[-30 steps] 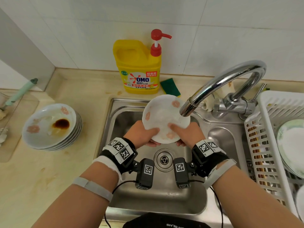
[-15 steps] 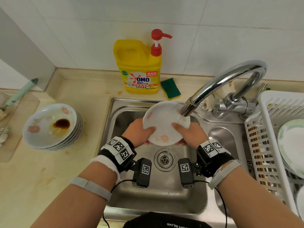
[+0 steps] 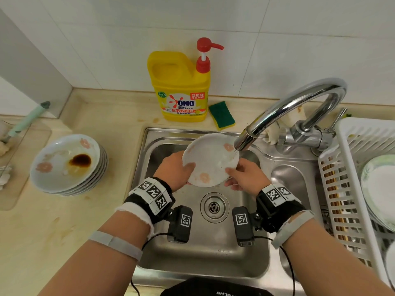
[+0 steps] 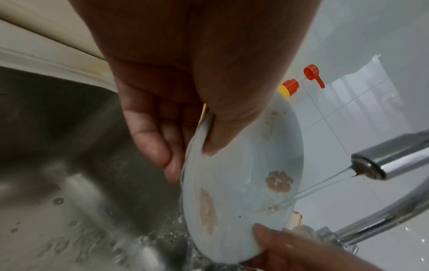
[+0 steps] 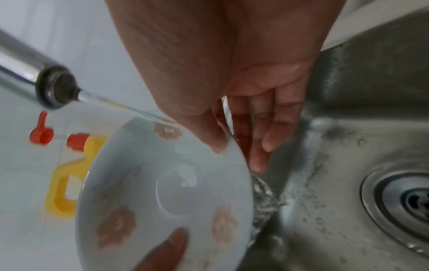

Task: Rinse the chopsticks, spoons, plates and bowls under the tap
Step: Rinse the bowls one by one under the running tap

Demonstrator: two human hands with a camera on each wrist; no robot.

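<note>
A white plate with pink flowers (image 3: 210,160) (image 4: 241,192) (image 5: 162,201) is tilted over the steel sink (image 3: 149,142), just under the tap spout (image 3: 243,142). A thin stream of water (image 4: 325,185) hits the plate's upper right part. My left hand (image 3: 177,167) pinches its left rim, thumb on the face, fingers behind. My right hand (image 3: 243,175) pinches the right rim the same way. A stack of dirty bowls (image 3: 66,163) with brown sauce sits on the counter to the left.
A yellow detergent bottle (image 3: 181,90) and a green sponge (image 3: 222,115) stand behind the sink. A white drying rack (image 3: 350,178) with clean plates (image 3: 380,189) and chopsticks sits at the right. The drain (image 3: 213,207) lies below the plate.
The plate has turned in my hands, so its flower marks have shifted around. Both hands have slid slightly right and toward me along the rim.
</note>
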